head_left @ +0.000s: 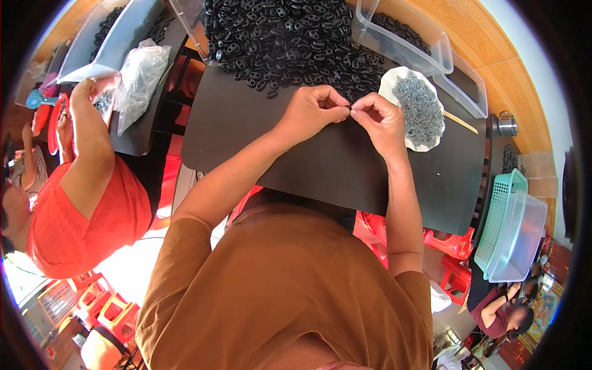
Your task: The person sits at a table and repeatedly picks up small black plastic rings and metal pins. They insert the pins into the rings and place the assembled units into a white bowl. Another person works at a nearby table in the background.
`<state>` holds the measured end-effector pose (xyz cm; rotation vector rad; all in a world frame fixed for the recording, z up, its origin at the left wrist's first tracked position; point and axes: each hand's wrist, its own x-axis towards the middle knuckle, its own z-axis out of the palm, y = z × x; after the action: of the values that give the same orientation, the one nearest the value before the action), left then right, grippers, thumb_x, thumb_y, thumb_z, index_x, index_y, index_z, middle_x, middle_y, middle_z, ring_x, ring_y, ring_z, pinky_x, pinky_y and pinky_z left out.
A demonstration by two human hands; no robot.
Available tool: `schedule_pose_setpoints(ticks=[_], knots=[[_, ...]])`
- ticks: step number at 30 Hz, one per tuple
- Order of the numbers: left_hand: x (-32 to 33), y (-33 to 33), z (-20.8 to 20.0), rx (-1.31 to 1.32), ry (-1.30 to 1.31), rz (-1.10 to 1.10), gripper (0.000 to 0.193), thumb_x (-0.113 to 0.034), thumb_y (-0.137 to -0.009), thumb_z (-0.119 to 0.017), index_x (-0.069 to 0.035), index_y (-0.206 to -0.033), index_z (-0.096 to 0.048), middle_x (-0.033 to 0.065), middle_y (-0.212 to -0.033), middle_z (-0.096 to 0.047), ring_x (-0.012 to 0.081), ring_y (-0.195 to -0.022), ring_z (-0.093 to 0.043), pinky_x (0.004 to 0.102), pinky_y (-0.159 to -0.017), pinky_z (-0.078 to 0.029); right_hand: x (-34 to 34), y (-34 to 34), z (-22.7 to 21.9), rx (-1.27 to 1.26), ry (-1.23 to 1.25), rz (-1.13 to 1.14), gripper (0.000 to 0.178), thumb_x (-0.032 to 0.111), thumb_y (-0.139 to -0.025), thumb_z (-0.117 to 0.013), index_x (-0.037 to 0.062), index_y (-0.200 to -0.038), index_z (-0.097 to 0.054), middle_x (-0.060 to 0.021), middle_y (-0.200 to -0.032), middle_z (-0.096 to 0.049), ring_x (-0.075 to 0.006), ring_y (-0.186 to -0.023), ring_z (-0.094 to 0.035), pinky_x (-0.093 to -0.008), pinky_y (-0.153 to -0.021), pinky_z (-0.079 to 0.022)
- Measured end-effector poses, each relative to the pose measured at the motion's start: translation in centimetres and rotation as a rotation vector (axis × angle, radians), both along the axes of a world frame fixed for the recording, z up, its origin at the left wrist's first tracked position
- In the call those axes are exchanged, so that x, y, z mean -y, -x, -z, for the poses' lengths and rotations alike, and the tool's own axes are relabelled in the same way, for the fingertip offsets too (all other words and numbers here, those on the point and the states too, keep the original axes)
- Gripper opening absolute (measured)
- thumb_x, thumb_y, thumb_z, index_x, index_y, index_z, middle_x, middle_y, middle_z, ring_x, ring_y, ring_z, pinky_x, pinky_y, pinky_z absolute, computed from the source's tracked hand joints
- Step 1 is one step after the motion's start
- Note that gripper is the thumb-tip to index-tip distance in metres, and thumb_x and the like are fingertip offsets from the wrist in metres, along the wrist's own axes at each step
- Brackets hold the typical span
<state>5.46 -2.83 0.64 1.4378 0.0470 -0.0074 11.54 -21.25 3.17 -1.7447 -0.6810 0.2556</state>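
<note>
My left hand (313,112) and my right hand (383,126) meet fingertip to fingertip over the dark table (271,172). Both are closed in a pinch. A small black piece (351,105) shows at the left fingertips, mostly covered by fingers; it resembles the pile's pieces. What the right fingertips pinch is too small to make out. Just beyond lies a large pile of black two-hole cord locks (283,46). Beside my right hand stands a white scalloped dish (387,83) heaped with small grey springs (419,110).
A clear plastic bin (441,55) stands at the far right, near a wooden stick (461,122) and a metal cup (507,124). Green and clear baskets (496,216) sit at the right. At left, a person in red (92,209) works by a plastic bag (140,80).
</note>
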Motion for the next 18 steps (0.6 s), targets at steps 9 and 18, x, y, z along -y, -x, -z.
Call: schedule_pose_setpoints(ticks=[9, 18], knots=[[0.6, 0.1, -0.6, 0.007, 0.022, -0.016, 0.009, -0.005, -0.088, -0.073, 0.001, -0.093, -0.068, 0.0075, -0.085, -0.071, 0.0103, -0.077, -0.066, 0.0232, -0.072, -0.054, 0.5, -0.1, -0.3, -0.08, 0.001, 0.028, 0.009, -0.003, -0.085, -0.072, 0.0026, -0.091, -0.07, -0.0007, -0.083, -0.069, -0.0059, -0.078, -0.063, -0.0209, -0.071, -0.051], [0.3, 0.1, -0.1, -0.023, 0.307, -0.118, 0.011, -0.005, -0.091, -0.071, 0.001, -0.099, -0.067, 0.0081, -0.096, -0.071, 0.0121, -0.084, -0.068, 0.0239, -0.077, -0.056, -1.2, 0.6, 0.0, -0.217, -0.222, -0.004, 0.014, 0.001, -0.087, -0.073, 0.0024, -0.1, -0.067, -0.0013, -0.095, -0.066, -0.0071, -0.085, -0.061, -0.0221, -0.078, -0.051]])
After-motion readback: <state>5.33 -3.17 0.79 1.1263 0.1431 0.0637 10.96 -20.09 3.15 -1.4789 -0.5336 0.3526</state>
